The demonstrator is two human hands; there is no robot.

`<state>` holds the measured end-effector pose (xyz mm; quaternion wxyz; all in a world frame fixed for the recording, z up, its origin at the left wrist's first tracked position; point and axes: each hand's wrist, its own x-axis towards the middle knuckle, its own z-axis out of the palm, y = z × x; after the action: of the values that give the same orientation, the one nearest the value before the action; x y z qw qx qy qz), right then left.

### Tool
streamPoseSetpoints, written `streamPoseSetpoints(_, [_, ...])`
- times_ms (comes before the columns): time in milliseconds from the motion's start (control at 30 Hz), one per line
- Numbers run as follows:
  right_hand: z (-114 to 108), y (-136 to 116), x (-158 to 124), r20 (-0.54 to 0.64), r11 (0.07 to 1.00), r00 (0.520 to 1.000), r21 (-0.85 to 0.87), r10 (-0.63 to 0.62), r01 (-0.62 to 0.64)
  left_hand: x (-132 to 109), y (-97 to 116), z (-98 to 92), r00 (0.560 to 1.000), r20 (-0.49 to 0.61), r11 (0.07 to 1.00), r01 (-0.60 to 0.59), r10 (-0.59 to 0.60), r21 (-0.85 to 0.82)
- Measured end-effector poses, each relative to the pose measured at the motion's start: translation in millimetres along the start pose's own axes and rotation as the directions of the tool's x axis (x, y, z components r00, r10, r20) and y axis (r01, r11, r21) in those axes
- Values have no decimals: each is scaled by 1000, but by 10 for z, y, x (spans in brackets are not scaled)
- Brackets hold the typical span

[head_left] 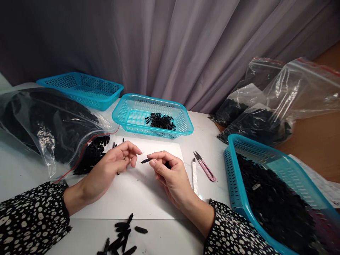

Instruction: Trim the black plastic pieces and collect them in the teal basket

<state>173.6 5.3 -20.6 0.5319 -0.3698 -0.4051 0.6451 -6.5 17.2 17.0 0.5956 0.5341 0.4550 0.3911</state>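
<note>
My right hand pinches a small, narrow black piece between thumb and forefinger, its tip pointing left. Another dark bit shows among the curled fingers, too hidden to name. To the left, my left hand has its fingers bent but apart, and a tiny dark sliver is at the forefinger's tip. Both hands are above a white sheet. Similar black pieces lie loose at the near edge, and more of them spill from a clear zip bag beside my left hand.
A blue basket behind the sheet holds a small heap of black pieces. Another blue basket stands back left; a fuller one is at right. Pink thread snips and a white-handled tool lie right. Clear bags stand behind.
</note>
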Motion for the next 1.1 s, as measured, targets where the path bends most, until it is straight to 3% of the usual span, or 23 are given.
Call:
streamPoseSetpoints(233, [-2,-3,-7,23,1000,1000,-9,12,-12,21,-60,39,997,29,968,75,-70,-238])
streamPoseSetpoints(400, [26,-52,-24,88,987,993,130,84,-95,35,-13,62,984,-39,899,140,-171,-414])
streamPoseSetpoints(500, [46,-62,-36,107,992,990,72,95,-103,30,7,89,975,-72,856,147,-209,-496])
streamPoseSetpoints(600, [75,-41,-64,105,975,994,-218,-27,50,16,18,132,967,-86,813,150,-238,-562])
streamPoseSetpoints(733, [100,10,-118,272,793,939,-515,-209,326,-19,31,191,949,-79,761,192,-304,-619])
streamPoseSetpoints(867, [90,25,-127,317,648,899,-623,-301,437,-80,35,227,952,-17,764,236,-307,-600])
streamPoseSetpoints(1100, [109,35,-136,321,622,879,-622,-351,476,-133,27,272,961,-7,793,224,-277,-567])
